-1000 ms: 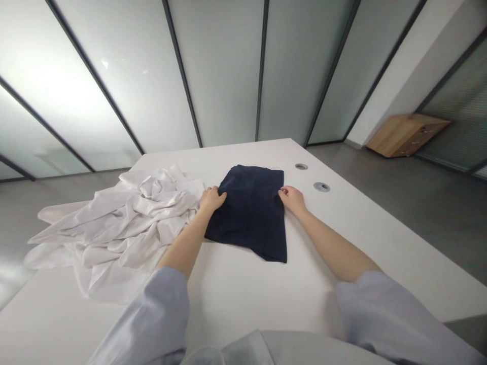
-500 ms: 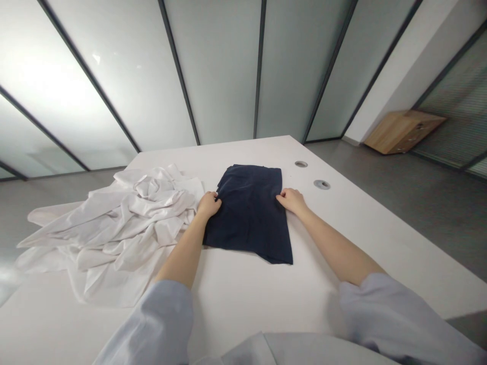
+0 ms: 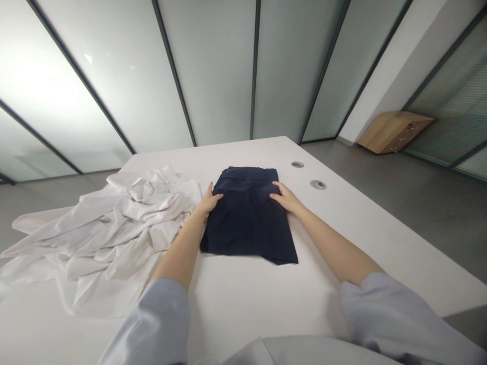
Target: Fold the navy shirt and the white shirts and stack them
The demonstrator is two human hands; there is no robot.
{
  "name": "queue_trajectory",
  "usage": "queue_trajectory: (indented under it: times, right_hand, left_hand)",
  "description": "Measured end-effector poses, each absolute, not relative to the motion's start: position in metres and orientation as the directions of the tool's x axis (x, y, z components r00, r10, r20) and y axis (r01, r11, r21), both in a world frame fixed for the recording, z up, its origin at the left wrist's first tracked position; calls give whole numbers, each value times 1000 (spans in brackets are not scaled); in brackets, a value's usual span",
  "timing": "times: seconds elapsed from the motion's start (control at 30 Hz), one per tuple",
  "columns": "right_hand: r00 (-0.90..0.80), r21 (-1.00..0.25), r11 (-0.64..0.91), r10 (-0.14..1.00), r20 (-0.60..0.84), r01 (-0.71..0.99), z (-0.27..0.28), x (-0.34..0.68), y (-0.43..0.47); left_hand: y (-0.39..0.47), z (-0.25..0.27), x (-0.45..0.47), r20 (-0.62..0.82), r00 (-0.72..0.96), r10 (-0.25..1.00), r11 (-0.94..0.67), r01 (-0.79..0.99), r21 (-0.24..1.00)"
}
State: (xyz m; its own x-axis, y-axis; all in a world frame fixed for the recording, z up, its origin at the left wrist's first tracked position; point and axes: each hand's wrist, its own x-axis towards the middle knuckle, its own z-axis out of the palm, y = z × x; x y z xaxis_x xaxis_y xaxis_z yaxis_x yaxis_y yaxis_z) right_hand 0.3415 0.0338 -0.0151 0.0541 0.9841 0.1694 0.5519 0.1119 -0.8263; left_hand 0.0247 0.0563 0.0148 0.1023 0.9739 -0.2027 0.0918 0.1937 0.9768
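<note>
Head view: the folded dark blue cloth (image 3: 248, 218) is lying on the white table (image 3: 243, 294) beside the white sheets (image 3: 102, 228), now pressed flat by the left hand (image 3: 209, 202) and right hand (image 3: 285, 198), whose fingers, pinched shut before, are spread open, so the fold looks done.

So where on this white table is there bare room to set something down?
Bare patches: the near strip of the table between the two forearms, below the navy garment; and the right side, past the right hand and the two cable holes. The left is crowded by the white cloth pile, beside the left hand.
</note>
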Motion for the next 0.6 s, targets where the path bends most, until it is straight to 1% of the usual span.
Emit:
queue_trajectory:
  times: [0.1,0.23,0.37,0.47,0.6]
  right_hand:
    - [-7,-841,123,990,141,527,-13,344,33]
    - [64,-901,61,993,98,430,-13,345,33]
    - [111,-941,50,990,92,334,-14,343,33]
    - [71,-951,48,995,73,306,-13,343,32]
    - [-14,-960,43,999,40,275,-10,345,31]
  left_hand:
    - [56,14,20,-177,154,972,171,54,984]
    - [52,13,10,-178,215,960,188,-28,982]
    - [49,13,6,-208,216,954,233,-100,967]
    - [48,12,7,-197,224,954,231,-136,963]
    - [48,10,4,-197,233,952,223,-92,970]
